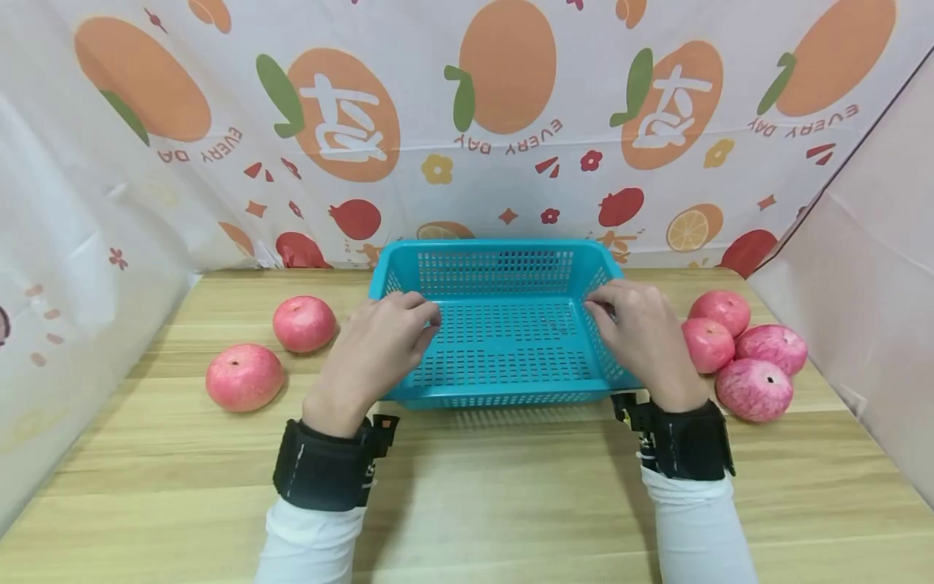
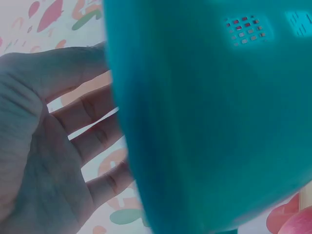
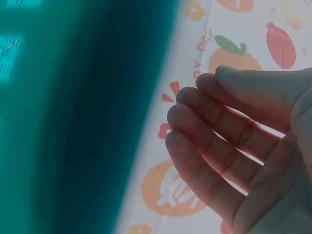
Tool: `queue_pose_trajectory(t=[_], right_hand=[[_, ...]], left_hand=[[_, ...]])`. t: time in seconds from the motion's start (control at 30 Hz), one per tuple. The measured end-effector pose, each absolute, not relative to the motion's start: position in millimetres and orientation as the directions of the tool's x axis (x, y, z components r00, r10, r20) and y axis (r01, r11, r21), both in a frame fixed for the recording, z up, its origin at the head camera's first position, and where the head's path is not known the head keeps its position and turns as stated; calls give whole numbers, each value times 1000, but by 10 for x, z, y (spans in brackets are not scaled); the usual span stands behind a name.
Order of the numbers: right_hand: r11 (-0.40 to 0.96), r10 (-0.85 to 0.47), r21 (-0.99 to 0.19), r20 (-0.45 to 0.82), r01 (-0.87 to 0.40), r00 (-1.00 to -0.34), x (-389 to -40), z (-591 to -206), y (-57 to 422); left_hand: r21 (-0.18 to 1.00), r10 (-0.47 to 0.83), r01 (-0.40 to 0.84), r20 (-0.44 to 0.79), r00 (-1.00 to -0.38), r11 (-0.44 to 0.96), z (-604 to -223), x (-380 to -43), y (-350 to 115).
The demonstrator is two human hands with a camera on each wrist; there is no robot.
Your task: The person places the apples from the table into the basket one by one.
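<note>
A blue plastic basket (image 1: 503,393) with slotted walls stands on the wooden table, with nothing inside. My left hand (image 1: 383,345) is over its left rim, fingers bent toward the inside. In the left wrist view, the basket's wall (image 2: 209,126) hides the fingertips of the left hand (image 2: 63,131), so contact with the rim is unclear. At the right rim, my right hand (image 1: 642,337) hovers with loosely bent fingers. The right wrist view shows the right hand (image 3: 234,141) holding nothing, a gap between its fingers and the basket (image 3: 87,122).
Left of the basket lie two pink apple-like fruits, one nearer (image 1: 244,378) and one farther (image 1: 304,324). Beside my right hand sit two plain pink fruits (image 1: 706,345) and two streaked ones (image 1: 755,391). A fruit-print cloth (image 1: 416,113) hangs behind the table (image 1: 503,503).
</note>
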State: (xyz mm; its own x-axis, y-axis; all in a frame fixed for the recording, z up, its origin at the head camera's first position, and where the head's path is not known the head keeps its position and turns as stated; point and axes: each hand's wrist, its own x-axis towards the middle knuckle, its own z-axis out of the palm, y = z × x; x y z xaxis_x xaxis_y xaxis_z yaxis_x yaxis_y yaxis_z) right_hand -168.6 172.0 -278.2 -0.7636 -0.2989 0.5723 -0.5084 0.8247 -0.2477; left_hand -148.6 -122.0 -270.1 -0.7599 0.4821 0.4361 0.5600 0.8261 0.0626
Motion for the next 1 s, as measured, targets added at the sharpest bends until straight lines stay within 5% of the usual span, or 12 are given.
queue_pose_trajectory(t=[0.27,0.43,0.6,0.8,1.0], right_hand=[[876,-178,-327,461,-353,-869,-1698,-2779,1992],[897,-151,-380,220,-227,-964,-1694,-2796,2242],[902,-146,-410,11,-138,-989,-1696,-2816,2379],[844,-175,-520,-40,-129,-984,-1705,-2863,2373],[850,-179,-506,-16,-146,-984,-1717,-2856,2357]], left_hand=[[49,486,575,477,-732,817,-2697,-1497,-1220],[48,491,580,480,-727,813,-2692,-1500,-1212],[51,488,576,475,-732,816,-2694,-1492,-1213],[61,478,570,475,-738,820,-2709,-1470,-1231],[77,481,581,479,-734,810,-2693,-1483,-1233]])
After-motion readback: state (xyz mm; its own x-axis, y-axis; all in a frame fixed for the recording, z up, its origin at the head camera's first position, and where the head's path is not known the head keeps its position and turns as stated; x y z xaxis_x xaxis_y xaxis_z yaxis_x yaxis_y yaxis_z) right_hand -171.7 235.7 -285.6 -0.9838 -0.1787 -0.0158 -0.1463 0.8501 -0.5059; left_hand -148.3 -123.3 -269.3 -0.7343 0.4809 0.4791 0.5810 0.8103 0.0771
